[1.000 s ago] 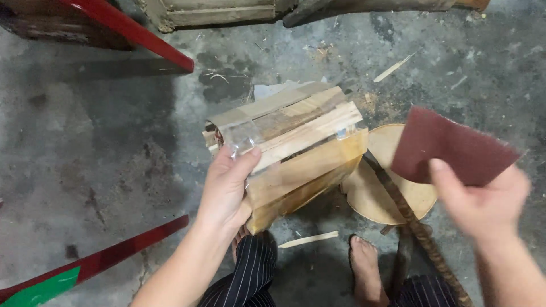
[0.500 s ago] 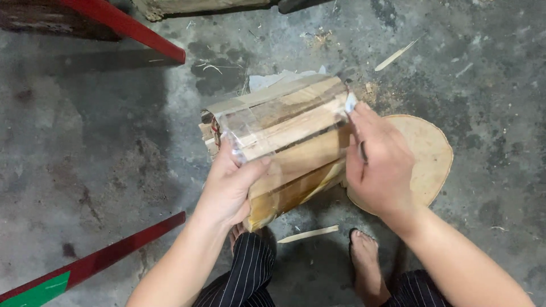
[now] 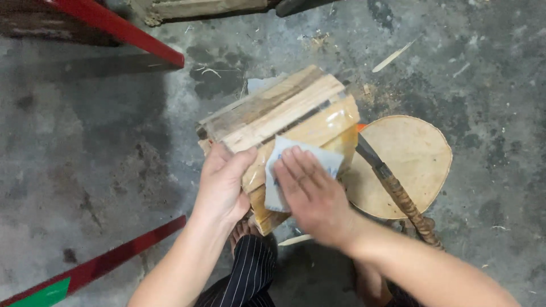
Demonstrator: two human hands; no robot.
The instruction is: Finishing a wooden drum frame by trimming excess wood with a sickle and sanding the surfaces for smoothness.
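A block of taped-together wooden slats (image 3: 284, 122) stands tilted on the concrete floor in front of me. My left hand (image 3: 223, 185) grips its near left edge, thumb on top. With flat fingers, my right hand (image 3: 313, 196) presses a sheet of sandpaper (image 3: 321, 162), pale back side up, against the block's near face. The sheet's lower part is hidden under my palm.
A round wooden slab (image 3: 412, 162) lies right of the block, with a dark blade on a wrapped handle (image 3: 401, 196) across it. Red metal bars (image 3: 122, 31) run at upper left and lower left (image 3: 122, 253). My bare foot (image 3: 244, 228) and wood splinters (image 3: 393, 55) are on the floor.
My right hand came down from the right with the sandpaper, laid it on the block and slid it toward me along the face. The left hand kept its grip.
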